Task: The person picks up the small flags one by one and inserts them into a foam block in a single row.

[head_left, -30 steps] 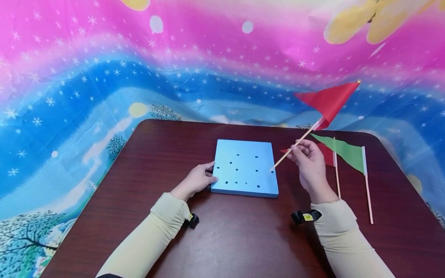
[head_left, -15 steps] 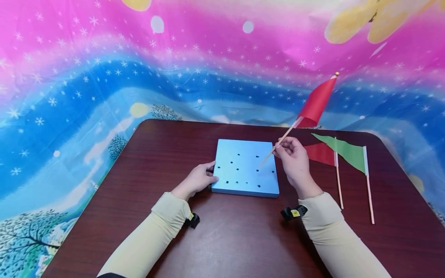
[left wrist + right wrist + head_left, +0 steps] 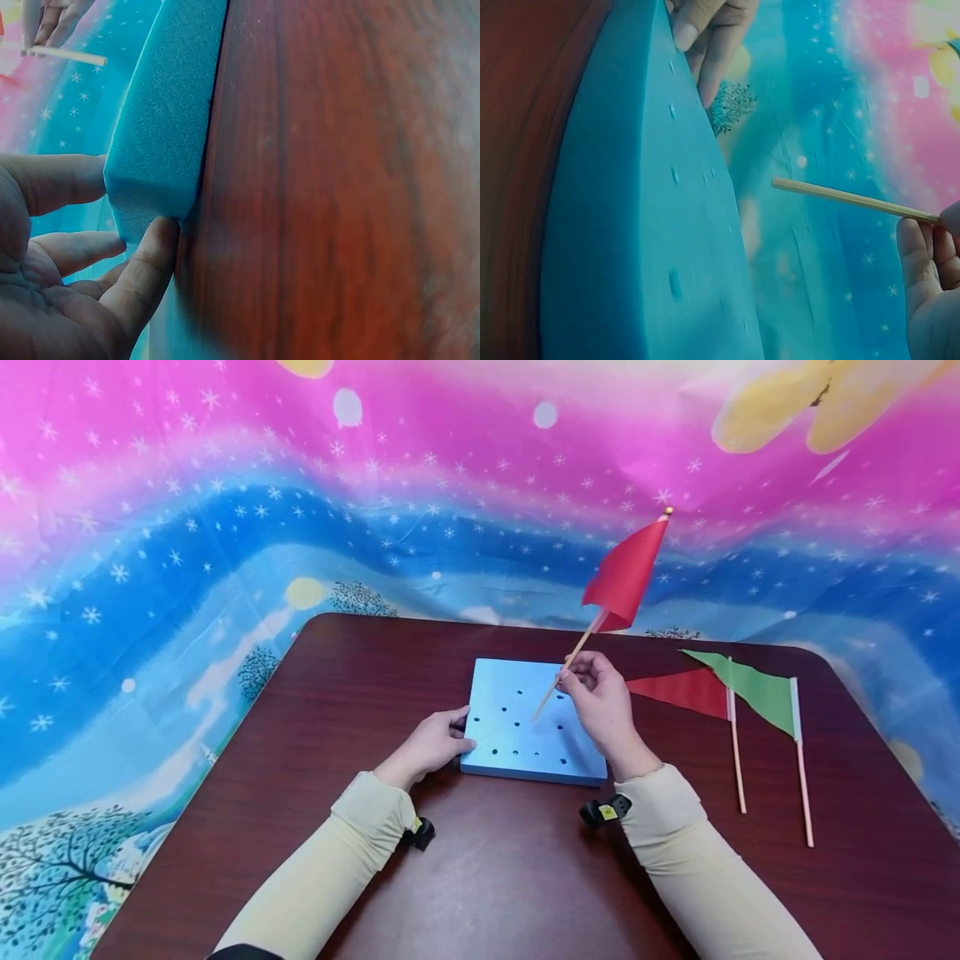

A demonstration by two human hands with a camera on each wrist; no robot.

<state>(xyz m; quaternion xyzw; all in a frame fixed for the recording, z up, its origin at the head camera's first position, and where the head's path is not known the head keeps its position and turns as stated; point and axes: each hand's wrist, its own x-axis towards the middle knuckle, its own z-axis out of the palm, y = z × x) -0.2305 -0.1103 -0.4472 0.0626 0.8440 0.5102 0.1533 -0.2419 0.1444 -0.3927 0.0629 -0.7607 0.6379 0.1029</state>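
A square light-blue foam board (image 3: 498, 677) with several small holes lies on the table. My left hand (image 3: 425, 745) holds its left edge; in the left wrist view the thumb (image 3: 67, 180) touches the top edge and a finger (image 3: 154, 247) presses the side near the table. With thumb and fingertips, my right hand (image 3: 603, 710) pinches the wooden stick of a red triangular flag (image 3: 626, 572). The flag leans up to the right over the board. In the right wrist view the bare lower end of the stick (image 3: 840, 196) hangs above the board, apart from it.
On the dark wood table (image 3: 352, 677), right of my right hand, lie a second red flag (image 3: 693, 693) and a green flag (image 3: 765, 693) on sticks, their cloths overlapping. A printed pink-and-blue cloth (image 3: 450, 468) hangs behind the table.
My right hand has moved left with the red flag, taking the stick's lower end from the board's right edge to over its middle. My left hand stays at the board's left edge.
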